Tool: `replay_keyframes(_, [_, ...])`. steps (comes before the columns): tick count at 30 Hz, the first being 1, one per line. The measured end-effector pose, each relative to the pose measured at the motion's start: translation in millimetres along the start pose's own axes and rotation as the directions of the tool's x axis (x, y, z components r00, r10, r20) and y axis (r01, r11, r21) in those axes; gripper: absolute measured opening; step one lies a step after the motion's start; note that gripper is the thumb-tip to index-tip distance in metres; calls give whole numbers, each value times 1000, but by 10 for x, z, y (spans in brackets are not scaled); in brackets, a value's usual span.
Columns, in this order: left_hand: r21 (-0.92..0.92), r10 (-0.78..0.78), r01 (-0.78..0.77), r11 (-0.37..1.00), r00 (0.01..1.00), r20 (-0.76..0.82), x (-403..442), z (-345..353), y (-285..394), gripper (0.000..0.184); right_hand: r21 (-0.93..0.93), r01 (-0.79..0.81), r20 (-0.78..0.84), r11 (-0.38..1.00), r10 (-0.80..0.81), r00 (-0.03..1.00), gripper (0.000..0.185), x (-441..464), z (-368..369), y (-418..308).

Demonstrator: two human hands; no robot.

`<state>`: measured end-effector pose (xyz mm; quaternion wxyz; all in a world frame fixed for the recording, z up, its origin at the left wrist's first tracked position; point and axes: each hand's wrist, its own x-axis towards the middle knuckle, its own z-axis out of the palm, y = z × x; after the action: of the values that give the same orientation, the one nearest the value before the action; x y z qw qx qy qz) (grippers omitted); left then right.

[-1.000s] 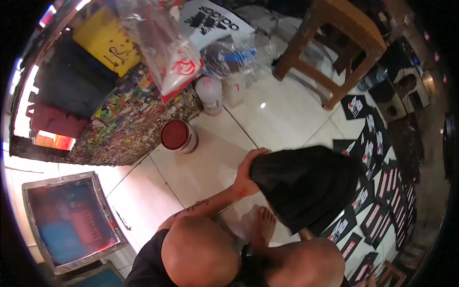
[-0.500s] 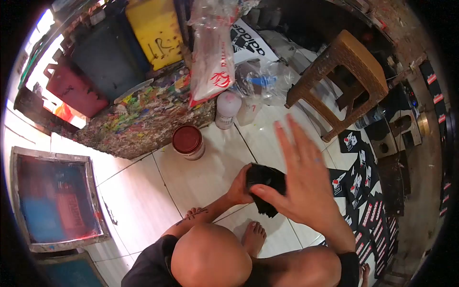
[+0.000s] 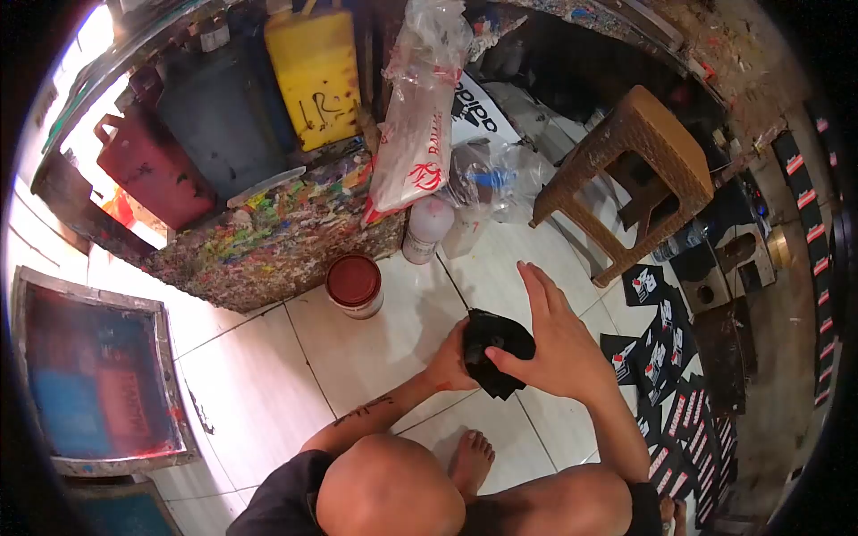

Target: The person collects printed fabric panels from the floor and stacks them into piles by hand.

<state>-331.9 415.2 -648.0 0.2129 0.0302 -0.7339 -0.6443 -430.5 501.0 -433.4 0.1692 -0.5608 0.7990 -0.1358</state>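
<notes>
A stack of black fabric pieces [image 3: 498, 350] is held over the tiled floor, between my knees and the red-lidded tub. My left hand [image 3: 452, 362] grips its left edge with the fingers wrapped round. On the other side, my right hand [image 3: 556, 347] has its fingers stretched upward and apart, and its thumb lies against the stack's right part. The tub [image 3: 354, 284] stands just beyond my left hand. Printed black pieces [image 3: 661, 357] lie in rows on the floor at the right.
A brown plastic stool [image 3: 626, 179] stands at the upper right. A white bottle [image 3: 427, 230] and plastic bags [image 3: 416, 152] are beside a paint-crusted block [image 3: 277, 241]. Framed screens [image 3: 103, 375] lie at the left. Yellow, dark and red jerrycans [image 3: 317, 76] stand behind the block.
The black fabric, earlier spread wide, is now a compact stack in my left hand. My right hand has come into view and lowered slightly since half a second ago. The view has shifted.
</notes>
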Motion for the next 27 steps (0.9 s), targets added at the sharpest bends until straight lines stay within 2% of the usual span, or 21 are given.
replay_keyframes(1, [-6,-7,7,1000,1000,0,-28,24,-57,91,2,38,-62,999,-38,997,96,-26,19,18])
replay_keyframes(2, [-63,-5,3,998,1000,-29,-78,18,6,90,38,-24,129,999,19,992,99,48,188,25])
replay_keyframes(3, [-191,-33,20,981,998,-61,-50,13,69,91,39,-30,113,999,26,993,99,29,201,39])
replay_keyframes(4, [-317,-60,28,948,994,-93,-23,8,153,92,-58,-4,76,998,8,997,100,62,130,46])
replay_keyframes(5, [-311,-58,24,950,993,-100,-6,-8,170,92,-142,16,57,990,-8,998,101,54,69,-3])
replay_keyframes(7, [53,106,-104,993,994,-32,45,-79,161,87,-157,87,-15,984,-90,996,103,61,-92,-15])
replay_keyframes(9, [70,58,-57,996,998,-3,-6,-14,176,84,14,-112,156,994,108,982,93,57,-82,34])
replay_keyframes(10, [97,26,-29,995,999,31,12,7,176,81,-137,-238,296,962,269,917,69,172,13,117])
replay_keyframes(11, [136,9,-18,991,998,63,85,-15,166,79,-184,-145,223,972,185,957,46,196,318,417])
replay_keyframes(12, [242,142,-161,957,985,94,112,-5,39,84,-224,-174,248,959,229,941,37,231,357,458])
replay_keyframes(13, [121,79,-86,989,995,61,29,24,-112,93,-234,-150,271,961,212,939,33,218,332,467])
replay_keyframes(15, [414,170,-203,887,979,117,-90,-107,38,104,-182,-128,219,975,167,961,29,102,400,554])
replay_keyframes(17, [56,-35,32,998,998,54,-238,-247,-149,106,-174,37,108,984,-19,994,28,47,508,887])
replay_keyframes(18, [93,-253,249,964,967,35,-302,-366,-197,100,-182,47,89,982,-31,996,28,-8,371,923])
replay_keyframes(19, [123,-461,457,881,888,3,-387,-500,-250,94,-66,11,175,998,0,985,30,-105,194,904])
replay_keyframes(20, [-83,-478,476,876,878,-12,-580,-602,-532,85,54,-32,268,998,17,963,33,-164,101,948])
replay_keyframes(21, [-287,-503,477,831,864,-22,-753,-679,-777,76,195,7,239,981,-54,969,41,-266,165,1128])
replay_keyframes(23, [-731,-527,408,547,846,77,-892,-717,-562,66,534,-168,213,829,61,975,43,-482,261,1075])
replay_keyframes(24, [-758,-596,483,438,787,157,-952,-704,-507,55,572,-284,249,770,167,954,44,-546,478,1135])
replay_keyframes(25, [-758,-594,475,447,791,146,-922,-710,-398,55,601,-392,290,696,267,919,46,-626,745,1217])
replay_keyframes(27, [-605,-709,563,563,706,-3,-832,-704,-162,45,568,-323,65,757,350,935,40,-816,1279,1278])
